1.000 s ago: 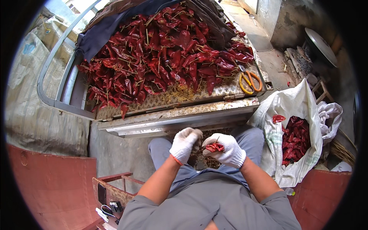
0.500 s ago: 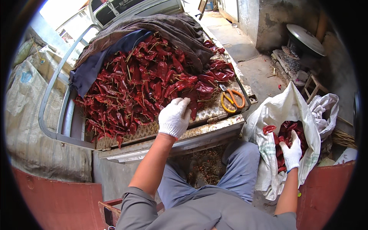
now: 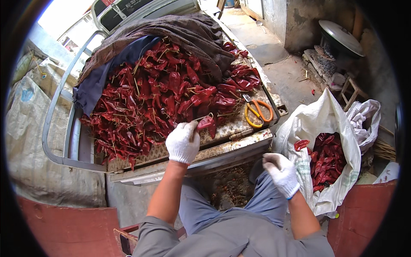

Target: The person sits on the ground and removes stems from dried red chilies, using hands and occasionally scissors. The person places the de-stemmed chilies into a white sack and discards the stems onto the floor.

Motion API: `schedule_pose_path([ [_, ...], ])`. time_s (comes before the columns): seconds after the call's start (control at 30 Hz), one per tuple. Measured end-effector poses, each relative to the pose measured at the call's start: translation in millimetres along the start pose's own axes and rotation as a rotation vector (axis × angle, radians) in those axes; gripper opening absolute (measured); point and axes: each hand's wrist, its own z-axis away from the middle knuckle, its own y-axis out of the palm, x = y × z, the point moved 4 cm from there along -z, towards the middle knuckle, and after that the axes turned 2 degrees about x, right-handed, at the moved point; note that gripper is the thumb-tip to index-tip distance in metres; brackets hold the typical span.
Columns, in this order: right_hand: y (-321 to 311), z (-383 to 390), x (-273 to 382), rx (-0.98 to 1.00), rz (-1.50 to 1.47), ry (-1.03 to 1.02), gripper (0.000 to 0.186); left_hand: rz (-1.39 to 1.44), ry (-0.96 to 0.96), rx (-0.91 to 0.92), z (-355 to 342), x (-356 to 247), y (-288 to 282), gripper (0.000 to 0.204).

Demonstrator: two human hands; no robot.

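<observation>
My left hand (image 3: 183,142), in a white knitted glove, is closed on a dried red chili pepper (image 3: 206,122) at the front edge of a truck bed. Beyond it spreads a large heap of dried red chili peppers (image 3: 150,96) with thin stems. My right hand (image 3: 280,173), gloved too, hovers above my right thigh with loosely bent fingers, and I see nothing in it. To its right stands an opened white woven sack (image 3: 342,173) with red chili peppers (image 3: 327,158) inside. A single pepper (image 3: 301,145) rests on the sack's left rim.
Orange-and-yellow-handled scissors (image 3: 258,113) lie at the bed's right corner. A dark cloth (image 3: 171,36) covers the heap's back. A metal rail (image 3: 51,120) bends around the bed's left side. At right are a crumpled white bag (image 3: 364,122) and a large round lid (image 3: 341,37).
My right hand has come out of the sack and moved left over my thigh. My left hand has drawn slightly back toward me, and a pepper now shows in its fingers.
</observation>
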Motion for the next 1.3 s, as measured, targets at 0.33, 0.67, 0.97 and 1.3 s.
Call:
schedule_pose_path([
  [0.33, 114.9, -36.2, 22.4, 0.332, -0.159, -0.018, 0.034, 0.563, -0.215, 0.201, 102.0, -66.3, -11.8, 0.018],
  [0.67, 103.8, -17.1, 45.0, 0.682, 0.596, -0.407, 0.023, 0.359, 0.225, 0.694, 73.4, -60.7, -29.2, 0.017],
  [0.97, 103.9, -1.7, 71.9, 0.838, 0.583, -0.625, 0.021, 1.378, -0.634, 0.852, 125.1, -62.1, -23.7, 0.013],
  [1.3, 93.4, 15.9, 65.2, 0.486, 0.233, -0.663, 0.013, 1.706, -1.053, 0.534, 159.2, -59.2, -11.9, 0.028],
])
